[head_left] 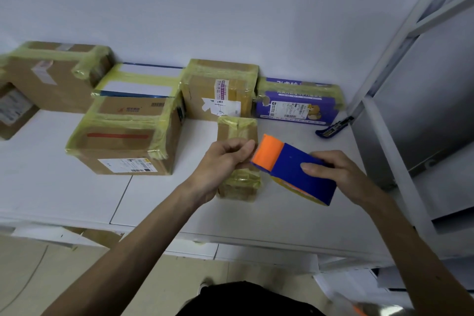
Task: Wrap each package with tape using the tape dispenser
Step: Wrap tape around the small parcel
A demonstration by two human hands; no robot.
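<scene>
A small brown package [237, 128] banded with yellowish tape lies on the white table [77, 187], just in front of me. My left hand [225, 159] hovers over it with curled fingers, pinching at the orange front of the tape dispenser [295, 167]. My right hand [336, 172] grips the dispenser's blue body from the right, thumb on top. The dispenser is held just above the package's right side. Whether a tape end is between my left fingers is not visible.
Several taped boxes stand along the wall: a large brown one [53, 77], a flat white one [141, 79], a brown box [125, 136], another brown box [220, 90] and a purple one [300, 102]. A blue cutter [333, 127] lies right. A metal rack [410, 84] stands right.
</scene>
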